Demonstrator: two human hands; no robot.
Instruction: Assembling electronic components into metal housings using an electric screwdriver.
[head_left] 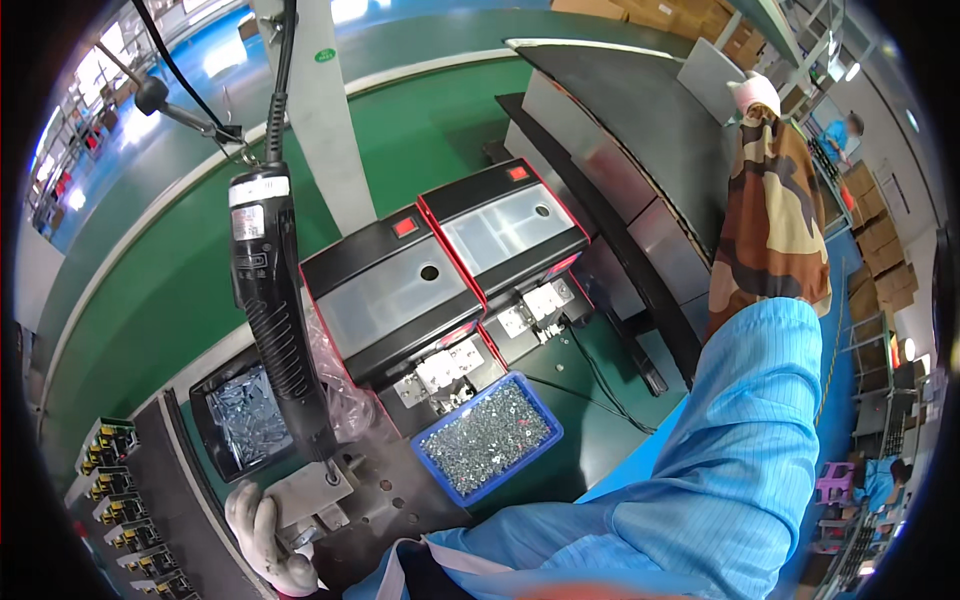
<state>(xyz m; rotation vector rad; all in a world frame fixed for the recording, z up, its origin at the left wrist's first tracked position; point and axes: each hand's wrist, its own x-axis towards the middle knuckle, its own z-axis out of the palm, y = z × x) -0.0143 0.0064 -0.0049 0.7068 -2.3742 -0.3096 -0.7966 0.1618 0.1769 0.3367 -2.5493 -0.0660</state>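
Observation:
My left hand [262,540], in a white glove, is at the lower left with its fingers curled in beside a metal fixture block [308,497]. What it pinches is hidden. A black electric screwdriver [275,300] hangs upright on its cable, its bit down at the block; neither hand is on it. Far out at the upper right, my right hand [757,96], also gloved, ends an outstretched arm in a camouflage sleeve cover [770,215]. Its fingers look closed, next to a grey panel [708,80] on the dark bench [630,100]. Whether it grips anything is too small to tell.
Two black-and-red screw feeders [390,300] stand mid-bench. Before them is a blue tray [462,497] of small metal nuts or similar pieces. A black bin [208,405] holds metal parts behind the left hand. Several small yellow-and-black assemblies [125,510] line the left edge. Loose cables [600,385] lie right.

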